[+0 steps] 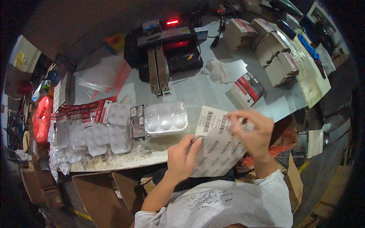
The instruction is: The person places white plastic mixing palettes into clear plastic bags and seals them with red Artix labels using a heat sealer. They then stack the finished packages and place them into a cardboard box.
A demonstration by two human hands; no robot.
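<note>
A white sheet of barcode labels [217, 156] is held up in front of my body, over the table's near edge. My left hand [183, 156] grips its left edge, with the thumb lying on the printed face. At the upper right of the sheet, my right hand [254, 131] pinches with bent fingers at a label there. Whether that label has lifted is hidden by the fingers. Left of the sheet, a clear-wrapped white plastic palette with round wells [166, 117] rests on the table, its dark printed header card [137, 121] to its left.
Several more bagged palettes [99, 133] with red cards overlap at the left. A black machine with a red display [163, 47] stands at the back, beside clear bags [100, 78]. Stacked cards [279, 62], a red-and-black box [247, 90] and a white cloth [217, 71] are at the right.
</note>
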